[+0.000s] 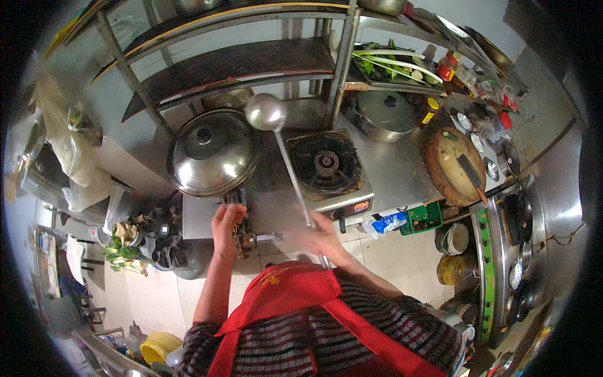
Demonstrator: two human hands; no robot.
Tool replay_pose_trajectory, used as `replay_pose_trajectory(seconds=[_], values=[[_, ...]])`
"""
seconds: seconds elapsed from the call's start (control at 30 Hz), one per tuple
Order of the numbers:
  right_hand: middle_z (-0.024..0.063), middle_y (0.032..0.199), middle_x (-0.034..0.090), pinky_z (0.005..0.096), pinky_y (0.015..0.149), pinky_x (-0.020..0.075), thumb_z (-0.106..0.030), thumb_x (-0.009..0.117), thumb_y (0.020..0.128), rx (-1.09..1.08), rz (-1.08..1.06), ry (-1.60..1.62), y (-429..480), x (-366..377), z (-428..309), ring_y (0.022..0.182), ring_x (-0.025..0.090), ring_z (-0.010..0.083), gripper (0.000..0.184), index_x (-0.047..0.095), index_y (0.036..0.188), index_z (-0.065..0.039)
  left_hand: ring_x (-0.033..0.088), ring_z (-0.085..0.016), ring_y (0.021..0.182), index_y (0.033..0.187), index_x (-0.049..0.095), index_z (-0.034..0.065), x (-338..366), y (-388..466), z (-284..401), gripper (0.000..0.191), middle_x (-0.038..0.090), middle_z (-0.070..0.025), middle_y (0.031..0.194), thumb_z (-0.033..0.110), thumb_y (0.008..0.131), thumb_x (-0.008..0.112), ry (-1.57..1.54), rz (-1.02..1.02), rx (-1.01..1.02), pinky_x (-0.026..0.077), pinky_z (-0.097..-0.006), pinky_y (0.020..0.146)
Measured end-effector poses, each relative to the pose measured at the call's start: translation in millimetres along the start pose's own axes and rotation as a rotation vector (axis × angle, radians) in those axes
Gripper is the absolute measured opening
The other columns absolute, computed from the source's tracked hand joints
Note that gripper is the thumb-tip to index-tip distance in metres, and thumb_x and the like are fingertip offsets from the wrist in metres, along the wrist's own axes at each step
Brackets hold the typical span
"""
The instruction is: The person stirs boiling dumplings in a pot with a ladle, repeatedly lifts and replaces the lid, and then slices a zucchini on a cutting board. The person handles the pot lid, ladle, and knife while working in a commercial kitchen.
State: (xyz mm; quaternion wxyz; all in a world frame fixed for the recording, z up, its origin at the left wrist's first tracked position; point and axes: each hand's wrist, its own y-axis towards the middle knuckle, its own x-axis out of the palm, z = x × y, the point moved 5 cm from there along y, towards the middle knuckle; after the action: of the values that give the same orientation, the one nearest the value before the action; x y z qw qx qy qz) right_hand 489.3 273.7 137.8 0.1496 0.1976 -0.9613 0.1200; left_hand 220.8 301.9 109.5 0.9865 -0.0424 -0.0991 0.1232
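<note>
A long-handled metal ladle (266, 113) is held in my right hand (327, 238), which is blurred around the lower part of the handle. The ladle's bowl points away from me, between a lidded metal wok (212, 153) and a portable gas stove (326, 162) that has no pan on it. My left hand (229, 220) is at the front edge of the steel counter (271, 207), just below the wok, near a burner's metal fittings (242, 235). Its fingers are curled; whether they grip anything is unclear.
A lidded pot (386, 115) stands right of the stove, beside a round chopping board (454, 165) with a cleaver (468, 172) on it. A metal shelf (235, 70) rises behind the counter. Spring onions lie on a tray (400, 87) at upper right. A green crate (424, 219) sits below.
</note>
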Motion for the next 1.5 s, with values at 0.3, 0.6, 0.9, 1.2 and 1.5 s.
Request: replay_pose_trajectory(seconds=[0.3, 0.6, 0.9, 1.2, 1.5], values=[[-0.0041, 0.058, 0.045, 0.0239, 0.036, 0.0287, 0.003, 0.053, 0.093, -0.004, 0.293, 0.022, -38, -31, 13, 0.04, 0.036, 0.0046, 0.06, 0.038, 0.149, -0.009, 0.067, -0.022, 0.093, 0.105, 0.07, 0.004, -54, 119, 92, 0.032, 0.069, -0.0108, 0.1, 0.028, 0.085, 0.076, 0.775, 0.171, 0.524, 0.052, -0.0334, 0.081], [-0.0063, 0.059, 0.044, 0.022, 0.04, 0.0268, -0.003, 0.063, 0.09, 0.068, 0.473, 0.088, -69, -22, 31, 0.043, 0.036, 0.0041, 0.06, 0.044, 0.147, -0.009, 0.061, -0.036, 0.111, 0.117, 0.067, 0.0036, -62, 225, 100, 0.053, 0.062, -0.0208, 0.121, 0.039, 0.08, 0.079, 1.303, 0.209, 0.511, 0.05, -0.0437, 0.094], [-0.0062, 0.059, 0.04, 0.024, 0.037, 0.0252, 0.001, 0.061, 0.088, 0.091, 0.548, -0.007, -78, -5, 31, 0.041, 0.035, 0.0046, 0.059, 0.045, 0.145, -0.004, 0.06, -0.037, 0.114, 0.116, 0.067, 0.0045, -59, 271, 83, 0.057, 0.065, -0.0206, 0.117, 0.041, 0.074, 0.081, 1.393, 0.059, 0.284, 0.05, -0.0447, 0.095], [-0.0061, 0.058, 0.04, 0.0243, 0.038, 0.0263, -0.001, 0.062, 0.089, 0.1, 0.522, 0.022, -76, -9, 27, 0.041, 0.036, 0.0051, 0.06, 0.043, 0.146, -0.005, 0.064, -0.035, 0.108, 0.113, 0.07, 0.0008, -47, 287, 83, 0.056, 0.068, -0.0226, 0.112, 0.038, 0.072, 0.082, 1.414, 0.075, 0.401, 0.052, -0.0427, 0.093], [-0.006, 0.058, 0.041, 0.0246, 0.038, 0.0275, -0.002, 0.064, 0.089, 0.094, 0.489, -0.042, -69, -23, 24, 0.042, 0.036, 0.0056, 0.059, 0.045, 0.145, -0.006, 0.068, -0.035, 0.087, 0.087, 0.074, -0.0015, -57, 265, 111, 0.039, 0.07, -0.0223, 0.084, 0.033, 0.071, 0.079, 1.347, 0.077, 0.456, 0.053, -0.0438, 0.08]])
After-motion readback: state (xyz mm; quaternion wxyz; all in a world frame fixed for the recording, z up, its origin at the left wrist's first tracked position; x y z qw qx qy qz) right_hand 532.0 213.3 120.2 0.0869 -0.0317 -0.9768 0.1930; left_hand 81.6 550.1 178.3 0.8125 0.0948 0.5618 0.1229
